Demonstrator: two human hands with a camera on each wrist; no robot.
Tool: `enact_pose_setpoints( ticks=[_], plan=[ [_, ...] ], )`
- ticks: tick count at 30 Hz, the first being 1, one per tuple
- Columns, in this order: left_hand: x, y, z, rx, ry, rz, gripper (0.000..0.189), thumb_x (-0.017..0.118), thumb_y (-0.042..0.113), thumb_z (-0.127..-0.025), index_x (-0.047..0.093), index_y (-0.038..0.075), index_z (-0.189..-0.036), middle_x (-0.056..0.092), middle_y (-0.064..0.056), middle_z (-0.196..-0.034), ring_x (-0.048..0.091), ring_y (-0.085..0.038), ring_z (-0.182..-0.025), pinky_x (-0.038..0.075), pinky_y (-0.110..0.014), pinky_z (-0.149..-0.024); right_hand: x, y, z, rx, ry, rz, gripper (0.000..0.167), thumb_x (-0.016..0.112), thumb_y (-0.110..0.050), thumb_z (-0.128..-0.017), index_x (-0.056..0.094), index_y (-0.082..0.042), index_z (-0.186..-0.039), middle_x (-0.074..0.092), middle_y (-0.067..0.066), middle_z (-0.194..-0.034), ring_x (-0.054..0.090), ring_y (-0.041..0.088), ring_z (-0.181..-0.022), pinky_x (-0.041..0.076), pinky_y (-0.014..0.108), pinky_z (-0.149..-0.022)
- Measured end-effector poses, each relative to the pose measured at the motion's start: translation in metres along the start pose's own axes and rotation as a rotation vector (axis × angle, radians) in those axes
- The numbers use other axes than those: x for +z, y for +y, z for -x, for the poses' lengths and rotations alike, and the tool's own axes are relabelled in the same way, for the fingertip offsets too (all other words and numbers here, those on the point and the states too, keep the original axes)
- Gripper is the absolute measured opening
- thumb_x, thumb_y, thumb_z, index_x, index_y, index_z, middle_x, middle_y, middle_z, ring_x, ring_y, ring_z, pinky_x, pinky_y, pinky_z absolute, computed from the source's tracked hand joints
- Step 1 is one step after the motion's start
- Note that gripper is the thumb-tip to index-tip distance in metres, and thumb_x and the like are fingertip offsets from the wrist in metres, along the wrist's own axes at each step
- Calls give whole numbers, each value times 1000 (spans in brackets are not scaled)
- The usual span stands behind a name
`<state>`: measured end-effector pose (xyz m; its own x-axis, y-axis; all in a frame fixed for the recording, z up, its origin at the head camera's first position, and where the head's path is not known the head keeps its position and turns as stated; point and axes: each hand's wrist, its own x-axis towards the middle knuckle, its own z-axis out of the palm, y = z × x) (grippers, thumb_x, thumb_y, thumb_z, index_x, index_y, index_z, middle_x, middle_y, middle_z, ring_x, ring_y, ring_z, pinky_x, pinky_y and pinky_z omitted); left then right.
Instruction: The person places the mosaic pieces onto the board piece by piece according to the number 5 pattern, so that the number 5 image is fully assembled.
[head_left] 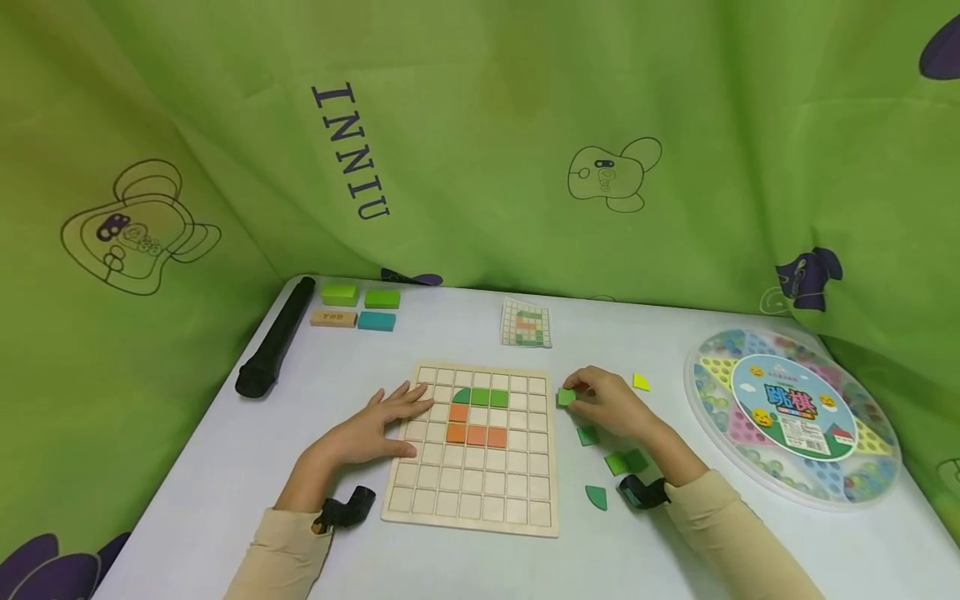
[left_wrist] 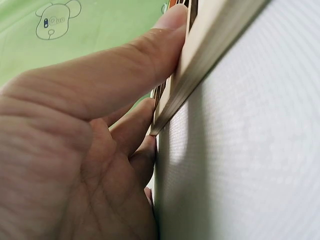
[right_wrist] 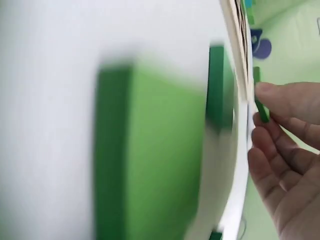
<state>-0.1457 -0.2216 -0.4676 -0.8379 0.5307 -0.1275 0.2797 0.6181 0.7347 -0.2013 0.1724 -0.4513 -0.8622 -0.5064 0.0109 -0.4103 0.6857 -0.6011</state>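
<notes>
A wooden grid board lies on the white table, holding a dark green quarter-round tile, two green square tiles and several orange tiles. My left hand rests on the board's left edge with fingers spread; in the left wrist view its thumb touches the frame. Just off the board's right edge, my right hand pinches a green square tile between thumb and fingers. In the right wrist view that tile appears edge-on, raised off the table.
Loose green tiles, a quarter-round tile and a yellow tile lie right of the board. A pattern card sits behind it. A round board-game box stands far right; a black microphone and several blocks are back left.
</notes>
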Motion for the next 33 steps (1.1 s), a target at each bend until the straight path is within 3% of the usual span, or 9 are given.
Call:
enact_pose_setpoints(
  ticks=[9, 13, 17, 23, 28, 33],
  plan=[
    [4, -2, 0, 17, -5, 16, 75, 72, 36, -81, 40, 14, -145, 20, -6, -158, 6, -32, -147, -7, -57, -115, 21, -32, -24, -152, -66, 56, 24, 67, -13, -88, 67, -5, -111, 65, 4, -104, 59, 15, -90, 52, 30, -77],
    [4, -3, 0, 20, -8, 7, 76, 72, 37, -81, 40, 14, -145, 20, -6, -158, 6, -32, -147, -6, -57, -116, 29, -38, -32, -170, -94, 111, 24, 67, -14, -88, 68, -6, -110, 63, 4, -103, 58, 13, -89, 51, 27, -76],
    [2, -1, 0, 16, -4, -2, 75, 72, 36, -81, 40, 14, -145, 20, -6, -158, 6, -32, -147, -6, -57, -116, 32, -41, -35, -154, -97, 128, 25, 68, -15, -87, 68, -7, -111, 61, 3, -103, 57, 13, -89, 51, 29, -77],
    [1, -1, -1, 19, -7, 0, 75, 72, 36, -81, 41, 13, -145, 20, -6, -158, 6, -32, -147, -6, -57, -116, 27, -34, -28, -115, -57, 45, 31, 68, -17, -87, 66, -6, -116, 63, 4, -107, 59, 17, -93, 51, 33, -79],
    [1, -1, 0, 9, -2, -19, 75, 72, 36, -81, 41, 14, -145, 20, -6, -158, 7, -32, -147, -5, -57, -116, 8, -18, -11, -60, 36, -28, 35, 69, -15, -86, 64, -5, -119, 63, 9, -113, 59, 26, -100, 52, 42, -84],
    [2, -2, 0, 5, 3, -23, 75, 72, 36, -80, 41, 15, -145, 21, -5, -158, 7, -33, -147, -5, -56, -116, -19, 13, 8, 45, 135, -12, 36, 68, -11, -86, 62, -1, -120, 62, 16, -118, 59, 36, -106, 50, 49, -90]
  ],
)
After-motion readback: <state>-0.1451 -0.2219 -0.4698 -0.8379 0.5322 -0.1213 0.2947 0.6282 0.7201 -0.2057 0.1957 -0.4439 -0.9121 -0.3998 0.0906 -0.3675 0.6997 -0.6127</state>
